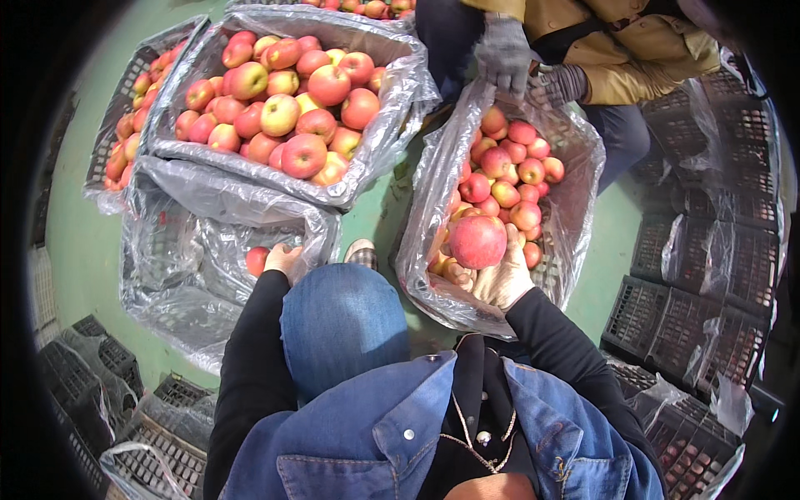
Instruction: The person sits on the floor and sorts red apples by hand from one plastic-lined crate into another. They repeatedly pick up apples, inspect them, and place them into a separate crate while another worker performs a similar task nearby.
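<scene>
My right hand point(505, 275), in a pale glove, holds a large red apple point(478, 242) above a plastic-lined crate point(420, 250) partly filled with red and yellow apples point(495, 162). To the left, my left hand point(284, 259), also gloved, reaches over the near right side of another lined crate point(134, 275). A red apple point(256, 260) lies at its fingertips; whether the fingers grip it is not plain. The rest of that crate's visible inside shows only clear plastic lining and the crate's lattice. Part of my left hand is hidden behind the wrist and plastic.
A full lined crate of apples point(281, 158) stands beyond the left one, with a narrower apple crate point(100, 156) beside it. Opposite, a co-worker's gloved hands point(505, 56) touch the right crate's far edge. Stacked black crates point(681, 312) line the right; more crates point(156, 450) stand lower left.
</scene>
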### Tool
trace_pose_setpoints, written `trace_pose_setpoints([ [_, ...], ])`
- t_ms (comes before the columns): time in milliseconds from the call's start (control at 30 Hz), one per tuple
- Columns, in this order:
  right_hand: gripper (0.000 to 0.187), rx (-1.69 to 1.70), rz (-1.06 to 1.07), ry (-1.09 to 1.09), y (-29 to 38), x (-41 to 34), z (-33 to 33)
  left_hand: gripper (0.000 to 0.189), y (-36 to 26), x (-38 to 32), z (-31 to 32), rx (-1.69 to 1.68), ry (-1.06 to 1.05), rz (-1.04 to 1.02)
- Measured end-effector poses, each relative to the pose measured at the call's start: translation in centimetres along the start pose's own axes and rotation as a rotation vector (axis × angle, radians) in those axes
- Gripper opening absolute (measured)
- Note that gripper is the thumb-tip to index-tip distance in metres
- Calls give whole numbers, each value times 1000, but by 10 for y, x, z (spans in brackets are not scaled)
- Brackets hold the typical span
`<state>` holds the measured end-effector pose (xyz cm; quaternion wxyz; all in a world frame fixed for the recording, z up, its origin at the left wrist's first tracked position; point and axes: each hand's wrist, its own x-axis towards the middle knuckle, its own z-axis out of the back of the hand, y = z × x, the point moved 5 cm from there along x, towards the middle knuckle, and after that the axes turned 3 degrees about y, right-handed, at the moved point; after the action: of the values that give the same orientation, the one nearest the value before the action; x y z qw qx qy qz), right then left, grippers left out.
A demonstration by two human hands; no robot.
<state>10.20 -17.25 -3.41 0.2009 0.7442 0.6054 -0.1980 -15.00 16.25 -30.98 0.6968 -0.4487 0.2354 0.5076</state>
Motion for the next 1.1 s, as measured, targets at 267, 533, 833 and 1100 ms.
trace_pose_setpoints([
  [267,82,-47,93,-253,-2,-26,3,32,-19,-17,-4,-65,-11,-161],
  [533,69,-425,72,38,-45,-22,-85,55,-200,-299,97,-855,-146,-992],
  [833,83,-935,127,363,-80,-59,-115,95,-175,-324,93,-1132,-19,-1091],
  [1100,76,-884,331,-199,-25,-143,69,73,9,-187,80,-105,-429,-13],
])
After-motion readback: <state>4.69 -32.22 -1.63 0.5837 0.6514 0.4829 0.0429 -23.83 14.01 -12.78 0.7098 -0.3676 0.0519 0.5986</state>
